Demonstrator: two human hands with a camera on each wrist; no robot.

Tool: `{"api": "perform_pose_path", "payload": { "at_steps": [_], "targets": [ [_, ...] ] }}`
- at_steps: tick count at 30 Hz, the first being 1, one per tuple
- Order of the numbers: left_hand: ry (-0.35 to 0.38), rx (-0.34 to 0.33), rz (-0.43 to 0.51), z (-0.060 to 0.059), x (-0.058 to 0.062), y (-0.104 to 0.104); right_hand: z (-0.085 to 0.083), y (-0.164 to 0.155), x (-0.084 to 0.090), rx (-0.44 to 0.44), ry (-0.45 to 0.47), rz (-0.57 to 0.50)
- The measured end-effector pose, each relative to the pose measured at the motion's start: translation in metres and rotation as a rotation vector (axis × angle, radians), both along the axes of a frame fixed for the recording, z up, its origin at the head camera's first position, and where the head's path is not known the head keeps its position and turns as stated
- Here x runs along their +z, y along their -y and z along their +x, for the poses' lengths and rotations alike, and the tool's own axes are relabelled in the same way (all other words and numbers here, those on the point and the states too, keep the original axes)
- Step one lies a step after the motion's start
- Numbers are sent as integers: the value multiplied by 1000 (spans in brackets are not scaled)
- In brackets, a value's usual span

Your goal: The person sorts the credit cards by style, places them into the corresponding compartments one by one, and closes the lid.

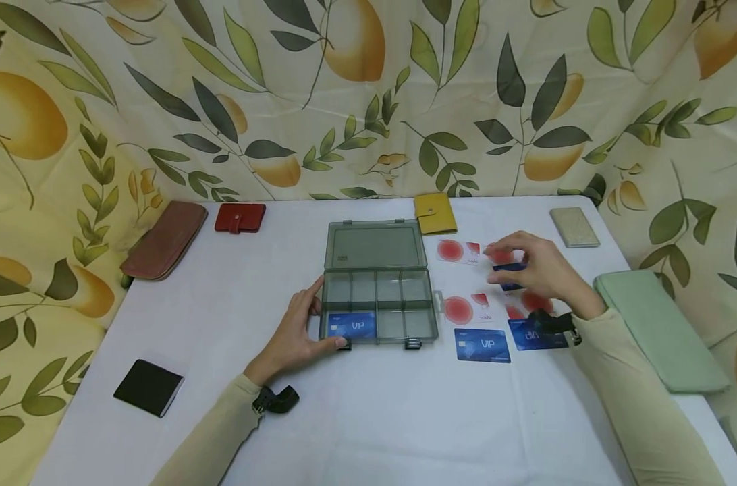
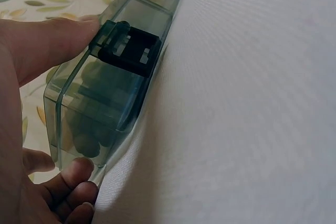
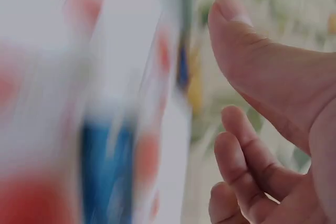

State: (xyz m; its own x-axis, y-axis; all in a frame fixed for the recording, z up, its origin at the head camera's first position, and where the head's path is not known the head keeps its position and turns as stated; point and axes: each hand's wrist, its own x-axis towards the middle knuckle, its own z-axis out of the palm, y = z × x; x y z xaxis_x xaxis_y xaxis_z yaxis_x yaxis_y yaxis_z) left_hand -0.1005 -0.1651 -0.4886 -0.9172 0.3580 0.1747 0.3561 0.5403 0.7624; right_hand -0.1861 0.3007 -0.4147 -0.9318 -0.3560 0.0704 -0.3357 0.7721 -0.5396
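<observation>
A translucent grey-green compartment box (image 1: 401,287) lies at mid table, its lid (image 1: 374,246) folded back. One front-left compartment holds a blue VIP card (image 1: 351,326). My left hand (image 1: 292,329) grips the box's left end, thumb (image 2: 58,40) at the rim beside a dark latch (image 2: 131,51) and fingers curled low against the side. To the right, my right hand (image 1: 547,270) hovers over the spread cards, thumb and fingers apart with nothing between them. Below its fingertips is a blue card (image 1: 507,277), partly hidden. White cards with red circles (image 1: 459,310) and blue cards (image 1: 482,345) lie around it.
A yellow wallet (image 1: 435,213) touches the lid's back right corner. A red wallet (image 1: 239,217) and brown pouch (image 1: 168,239) lie back left, a black wallet (image 1: 148,388) front left. A beige card holder (image 1: 575,227) and green wallet (image 1: 660,331) sit at the right.
</observation>
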Motion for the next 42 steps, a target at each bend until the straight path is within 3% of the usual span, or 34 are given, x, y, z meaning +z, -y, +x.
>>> {"api": "perform_pose_path", "payload": {
  "at_steps": [4,8,15,23,29,33,37,42],
  "targets": [
    [-8,0,0,2,-1,0,-6,-49,-13,-114,107,94],
    [-11,-1,3,2,0,0,-9,-76,-26,-165,216,114],
    [9,15,-9,4,1,0,-14,-82,-34,-147,240,109],
    [0,6,-3,4,2,-1,-15,-84,-28,-120,303,104],
    [4,10,-4,3,3,-1,-9,-82,-21,-133,270,-15],
    [6,12,-6,3,3,0,-3,-76,-13,-189,188,-114],
    [3,12,-7,2,2,0,3,-62,-7,-226,154,-274],
    [-3,8,-8,1,1,0,11,-35,-5,-106,249,-495]
  ]
}}
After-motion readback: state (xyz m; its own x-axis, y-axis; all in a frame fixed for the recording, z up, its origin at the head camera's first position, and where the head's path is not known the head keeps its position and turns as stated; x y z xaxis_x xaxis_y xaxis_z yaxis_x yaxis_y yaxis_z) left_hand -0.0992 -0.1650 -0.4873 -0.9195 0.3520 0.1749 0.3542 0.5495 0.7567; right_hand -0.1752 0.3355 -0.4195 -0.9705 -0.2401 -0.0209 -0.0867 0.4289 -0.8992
